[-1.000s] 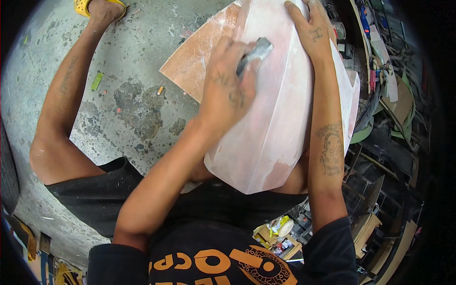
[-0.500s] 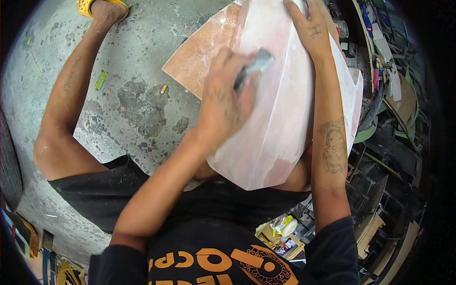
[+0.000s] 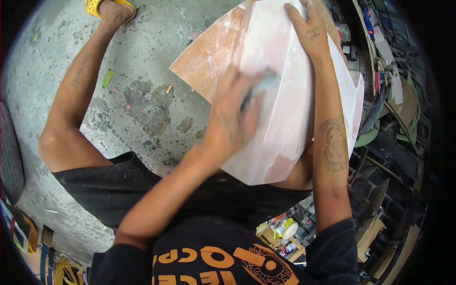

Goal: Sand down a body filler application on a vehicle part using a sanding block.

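Observation:
A large faceted panel point(image 3: 266, 142) with a patchy white and pinkish coat lies across my lap, its pointed near end over my shorts. My left hand point(image 3: 230, 111), blurred by motion, is closed around a small grey sanding pad point(image 3: 267, 81) held against the panel's left face. The pad's outline is smeared. At the far right part of the panel, my right hand point(image 3: 311, 31) grips over its edge, thumb apart from the other fingers. Some of those fingertips are cut off by the top of the view. Under the panel's left side juts a brown, dust-streaked sheet point(image 3: 202, 61).
Stained concrete floor point(image 3: 152, 109) extends to the left, with a small green scrap point(image 3: 108, 79) and a cigarette butt point(image 3: 169, 89). A tyre point(image 3: 10, 152) stands at the left rim. Clutter and board offcuts point(image 3: 375, 190) crowd the right side.
My left hand has slid the grey sanding pad a little nearer to me along the panel. My right hand keeps its place on the panel. The whole view has shifted slightly.

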Available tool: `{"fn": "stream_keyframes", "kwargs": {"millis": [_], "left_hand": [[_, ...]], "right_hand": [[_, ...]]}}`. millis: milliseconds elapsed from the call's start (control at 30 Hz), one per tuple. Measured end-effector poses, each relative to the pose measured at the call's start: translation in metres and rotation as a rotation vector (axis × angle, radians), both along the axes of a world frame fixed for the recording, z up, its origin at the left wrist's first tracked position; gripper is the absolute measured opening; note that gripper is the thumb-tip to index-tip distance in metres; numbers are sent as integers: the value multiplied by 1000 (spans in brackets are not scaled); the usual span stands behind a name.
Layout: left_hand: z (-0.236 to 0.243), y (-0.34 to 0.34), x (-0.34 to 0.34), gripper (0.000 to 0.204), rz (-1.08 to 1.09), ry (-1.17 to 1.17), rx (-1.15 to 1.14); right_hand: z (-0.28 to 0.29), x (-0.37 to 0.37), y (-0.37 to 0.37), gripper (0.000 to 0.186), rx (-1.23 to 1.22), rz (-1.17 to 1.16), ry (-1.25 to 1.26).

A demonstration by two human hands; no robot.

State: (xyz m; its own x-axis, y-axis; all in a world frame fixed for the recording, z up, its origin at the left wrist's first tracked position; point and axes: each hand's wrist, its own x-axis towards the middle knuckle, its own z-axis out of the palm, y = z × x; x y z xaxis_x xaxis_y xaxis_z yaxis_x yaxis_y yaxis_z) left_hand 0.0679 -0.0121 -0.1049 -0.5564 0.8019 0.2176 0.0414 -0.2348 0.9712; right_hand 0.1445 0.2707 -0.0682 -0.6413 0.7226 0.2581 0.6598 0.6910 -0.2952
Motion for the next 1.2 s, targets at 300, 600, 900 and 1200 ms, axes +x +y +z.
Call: {"fn": "stream_keyframes", "kwargs": {"millis": [300,600,900,1200], "left_hand": [[-3,13,-12,21,16,-11,-22],[-9,32,-15,24,58,-8,10],[-13,44,-18,26,123,54,97],[-7,37,-12,25,82,79,107]], "right_hand": [[-7,-1,0,60,106,13,47],[-6,-3,-4,56,117,47,55],[-9,-6,-2,59,105,40,67],[-11,0,5,61,145,9,73]]}}
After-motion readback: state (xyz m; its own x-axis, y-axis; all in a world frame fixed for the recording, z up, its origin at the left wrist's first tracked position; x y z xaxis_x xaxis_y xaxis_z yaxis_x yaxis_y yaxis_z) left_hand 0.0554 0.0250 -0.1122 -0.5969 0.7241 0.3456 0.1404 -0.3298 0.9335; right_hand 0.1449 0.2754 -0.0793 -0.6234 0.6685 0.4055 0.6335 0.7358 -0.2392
